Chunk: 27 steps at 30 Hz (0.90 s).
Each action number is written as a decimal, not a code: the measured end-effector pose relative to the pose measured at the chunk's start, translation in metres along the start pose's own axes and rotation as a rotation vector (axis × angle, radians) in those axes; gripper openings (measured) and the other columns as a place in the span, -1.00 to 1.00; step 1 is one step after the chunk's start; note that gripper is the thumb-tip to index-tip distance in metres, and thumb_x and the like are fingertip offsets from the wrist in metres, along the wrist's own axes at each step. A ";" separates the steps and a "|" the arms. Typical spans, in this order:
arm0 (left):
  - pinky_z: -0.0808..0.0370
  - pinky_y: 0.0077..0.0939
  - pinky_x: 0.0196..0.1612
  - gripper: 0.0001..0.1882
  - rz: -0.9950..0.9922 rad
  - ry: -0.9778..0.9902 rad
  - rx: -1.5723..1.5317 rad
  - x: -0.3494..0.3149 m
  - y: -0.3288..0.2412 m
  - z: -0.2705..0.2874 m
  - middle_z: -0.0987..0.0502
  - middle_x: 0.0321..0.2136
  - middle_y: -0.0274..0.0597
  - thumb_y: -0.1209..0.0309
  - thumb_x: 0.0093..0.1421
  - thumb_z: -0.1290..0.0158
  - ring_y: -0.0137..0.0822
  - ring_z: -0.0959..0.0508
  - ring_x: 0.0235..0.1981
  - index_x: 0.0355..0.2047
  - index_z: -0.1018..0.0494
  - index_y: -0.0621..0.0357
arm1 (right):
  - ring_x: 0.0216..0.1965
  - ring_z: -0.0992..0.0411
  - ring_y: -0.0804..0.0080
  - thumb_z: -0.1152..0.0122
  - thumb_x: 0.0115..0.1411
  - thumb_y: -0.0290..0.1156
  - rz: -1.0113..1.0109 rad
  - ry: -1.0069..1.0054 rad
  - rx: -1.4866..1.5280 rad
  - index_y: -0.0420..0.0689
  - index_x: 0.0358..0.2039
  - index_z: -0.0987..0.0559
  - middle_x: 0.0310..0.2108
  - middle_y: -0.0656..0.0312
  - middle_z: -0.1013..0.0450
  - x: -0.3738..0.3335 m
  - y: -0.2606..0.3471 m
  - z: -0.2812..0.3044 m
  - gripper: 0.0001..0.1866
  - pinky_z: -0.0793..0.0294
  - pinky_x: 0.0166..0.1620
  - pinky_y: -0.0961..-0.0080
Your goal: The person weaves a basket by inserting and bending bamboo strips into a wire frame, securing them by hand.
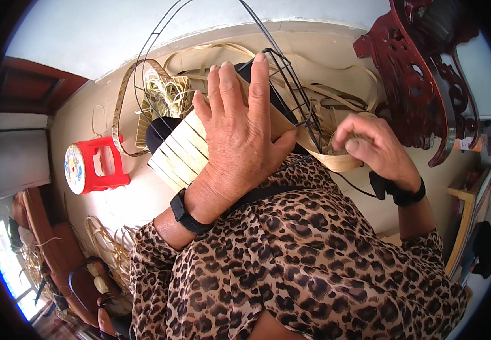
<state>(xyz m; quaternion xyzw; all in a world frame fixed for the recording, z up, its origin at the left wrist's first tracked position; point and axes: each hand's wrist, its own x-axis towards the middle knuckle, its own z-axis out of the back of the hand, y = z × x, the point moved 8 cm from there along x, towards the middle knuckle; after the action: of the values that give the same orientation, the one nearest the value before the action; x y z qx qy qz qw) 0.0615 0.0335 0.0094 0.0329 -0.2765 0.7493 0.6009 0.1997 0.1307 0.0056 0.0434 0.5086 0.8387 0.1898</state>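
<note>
Head view, the only one. Left hand (237, 122) lies palm down, fingers spread wide, over the panel of pale flat strips (178, 152); grip wide, nothing pinched. Panel sits at the lap, beside the black wire frame (309, 116); how they join is hidden under the palm. Right hand (378, 147) has a narrow, curled grip at the bent pale strip (339, 164); can't tell if it's actually pinching it.

Risks, my judgement: the strip bends tightly near the right hand, so a hard pull could kink or split it. If the left palm lifts or slides, panel slats may shift and the dark gaps widen. Strip could snag on the frame's wires, or tangle with loose strips (364, 85) on the floor behind. Sharp strip edges might nick bare fingers.
</note>
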 end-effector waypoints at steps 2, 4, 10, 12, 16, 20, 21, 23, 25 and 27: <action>-0.11 0.33 -0.08 0.16 0.009 -0.013 0.004 0.000 -0.002 0.002 -0.05 0.00 0.32 0.17 -0.26 -0.30 0.27 -0.13 0.05 0.26 0.19 0.05 | -0.49 -0.35 0.59 -0.15 0.10 -0.18 0.032 0.083 0.010 -0.20 -0.48 -0.46 -0.56 0.28 -0.42 -0.008 0.010 -0.003 -0.69 -0.31 -0.41 0.61; -0.11 0.33 -0.08 0.15 0.027 -0.022 0.008 0.000 -0.002 0.005 -0.05 -0.01 0.32 0.17 -0.26 -0.29 0.27 -0.13 0.06 0.26 0.19 0.05 | -0.59 -0.33 0.60 -0.20 0.05 -0.26 -0.007 0.136 -0.054 -0.18 -0.48 -0.47 -0.62 0.31 -0.40 -0.015 0.019 -0.006 -0.77 -0.28 -0.49 0.63; -0.09 0.30 -0.08 0.12 0.025 -0.052 -0.002 0.001 -0.001 0.005 -0.07 -0.01 0.31 0.18 -0.27 -0.28 0.28 -0.13 0.05 0.25 0.15 0.06 | -0.73 -0.32 0.49 -0.19 -0.07 -0.41 0.490 0.144 -0.640 -0.04 -0.63 -0.42 -0.73 0.36 -0.32 -0.003 0.072 -0.054 -0.88 -0.28 -0.64 0.55; -0.09 0.29 -0.09 0.08 0.021 -0.070 -0.003 0.004 -0.004 0.005 -0.07 -0.02 0.32 0.18 -0.26 -0.24 0.28 -0.13 0.05 0.24 0.11 0.09 | -0.71 -0.35 0.46 -0.19 -0.07 -0.35 0.480 0.213 -0.805 -0.05 -0.61 -0.46 -0.72 0.35 -0.33 0.002 0.069 -0.066 -0.89 -0.32 -0.60 0.52; -0.06 0.35 -0.08 0.07 0.047 -0.055 -0.006 0.003 -0.004 0.003 -0.05 -0.01 0.39 0.16 -0.25 -0.22 0.30 -0.10 0.06 0.24 0.11 0.06 | -0.68 -0.38 0.41 -0.20 -0.03 -0.27 0.466 0.303 -0.733 -0.09 -0.61 -0.49 -0.70 0.31 -0.36 0.010 0.069 -0.056 -0.82 -0.33 -0.57 0.51; -0.06 0.38 -0.07 0.06 0.081 -0.034 0.072 -0.001 0.000 0.002 -0.02 0.00 0.45 0.16 -0.22 -0.21 0.37 -0.08 0.07 0.25 0.13 0.03 | -0.70 -0.30 0.45 -0.22 0.01 -0.32 0.170 0.129 -0.316 -0.17 -0.63 -0.48 -0.71 0.29 -0.35 0.041 0.049 -0.003 -0.78 -0.27 -0.54 0.53; -0.06 0.38 -0.07 0.06 0.081 -0.033 0.074 -0.002 0.001 0.001 -0.02 0.00 0.45 0.16 -0.22 -0.21 0.37 -0.08 0.07 0.25 0.13 0.03 | -0.68 -0.30 0.46 -0.21 0.02 -0.33 0.133 0.015 -0.378 -0.20 -0.62 -0.47 -0.69 0.27 -0.35 0.047 0.043 0.005 -0.78 -0.26 -0.53 0.52; -0.07 0.39 -0.09 0.05 0.085 -0.029 0.070 -0.001 0.002 -0.002 -0.01 0.00 0.46 0.17 -0.22 -0.20 0.40 -0.07 0.07 0.25 0.13 0.02 | -0.58 -0.35 0.44 -0.18 0.02 -0.38 0.251 -0.056 -0.367 -0.24 -0.54 -0.50 -0.61 0.18 -0.40 0.061 0.037 0.009 -0.83 -0.32 -0.46 0.52; -0.08 0.35 -0.05 0.09 0.100 -0.012 0.114 -0.001 0.000 0.001 -0.02 0.01 0.42 0.18 -0.25 -0.23 0.34 -0.11 0.06 0.25 0.13 0.03 | -0.53 -0.38 0.43 -0.18 0.01 -0.41 0.318 0.026 -0.349 -0.23 -0.50 -0.52 -0.57 0.16 -0.43 0.072 0.030 0.001 -0.86 -0.35 -0.43 0.52; -0.09 0.31 -0.02 0.12 0.117 0.009 0.156 -0.003 0.000 0.001 -0.03 0.01 0.38 0.20 -0.29 -0.27 0.28 -0.15 0.05 0.25 0.14 0.04 | -0.50 -0.43 0.43 -0.16 -0.03 -0.48 0.352 0.205 -0.266 -0.24 -0.39 -0.57 -0.52 0.13 -0.48 0.083 0.025 -0.012 -0.83 -0.41 -0.40 0.55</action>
<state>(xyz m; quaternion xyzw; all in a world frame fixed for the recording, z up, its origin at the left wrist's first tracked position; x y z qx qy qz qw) 0.0619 0.0310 0.0089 0.0601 -0.2158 0.8024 0.5532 0.1130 0.1402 0.0115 0.0206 0.3947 0.9186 -0.0077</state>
